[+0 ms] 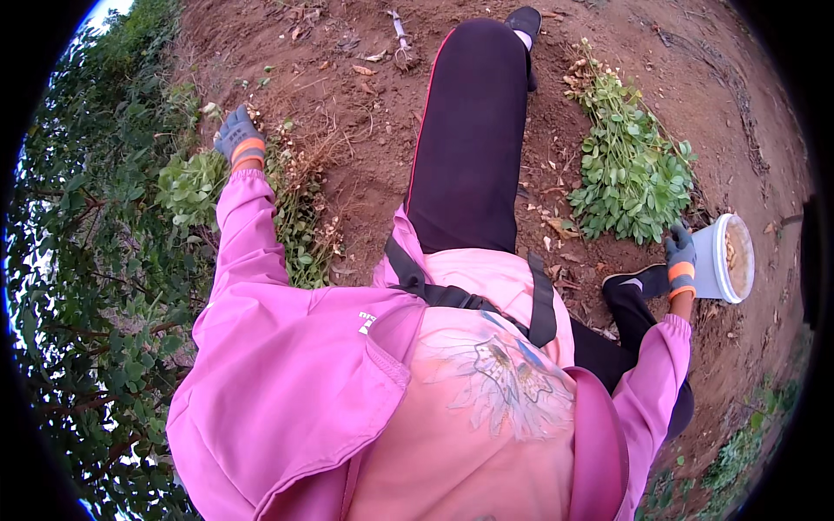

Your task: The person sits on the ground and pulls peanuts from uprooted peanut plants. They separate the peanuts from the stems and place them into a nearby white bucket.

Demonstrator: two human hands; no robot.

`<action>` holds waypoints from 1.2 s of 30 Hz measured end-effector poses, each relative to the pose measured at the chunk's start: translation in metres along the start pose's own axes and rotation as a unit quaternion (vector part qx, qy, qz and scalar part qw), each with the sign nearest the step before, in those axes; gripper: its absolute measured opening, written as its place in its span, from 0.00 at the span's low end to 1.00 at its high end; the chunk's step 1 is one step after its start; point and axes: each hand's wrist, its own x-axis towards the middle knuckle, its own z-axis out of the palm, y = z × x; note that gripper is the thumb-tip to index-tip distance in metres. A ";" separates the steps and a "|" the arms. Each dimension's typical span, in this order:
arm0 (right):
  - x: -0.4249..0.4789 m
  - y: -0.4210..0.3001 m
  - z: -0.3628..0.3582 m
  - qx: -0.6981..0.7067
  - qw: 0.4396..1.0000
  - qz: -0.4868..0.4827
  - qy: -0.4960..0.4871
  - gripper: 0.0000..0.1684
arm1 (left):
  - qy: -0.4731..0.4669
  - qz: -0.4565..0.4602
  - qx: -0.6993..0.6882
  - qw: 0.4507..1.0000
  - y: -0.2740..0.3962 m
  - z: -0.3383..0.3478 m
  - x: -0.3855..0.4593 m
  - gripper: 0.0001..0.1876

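Observation:
My left hand (241, 138), in a grey and orange work glove, reaches out at the upper left over uprooted leafy plants (192, 182); what lies under its fingers is mostly hidden. Beside that forearm lies a heap of pulled peanut plants (303, 221) with roots and pods. My right hand (681, 254), gloved alike, is at the side of a white plastic bucket (710, 260), which is tilted and holds peanut pods (731, 251). Whether its fingers grip the bucket is unclear. Above that hand a bunch of green peanut plants (632, 156) lies on the soil, roots pointing away from me.
Dense green bushes (85, 260) line the left side. My bent leg (472, 137) stands between the two plant heaps, and my other shoe (635, 283) is near the bucket. Dry leaves (560, 226) and a pale stalk (399, 32) lie on the reddish soil.

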 end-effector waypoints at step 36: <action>0.184 -0.184 0.111 -0.142 0.981 0.115 -0.063 0.24 | -0.417 0.396 -0.641 0.508 0.371 -0.242 -0.139 0.09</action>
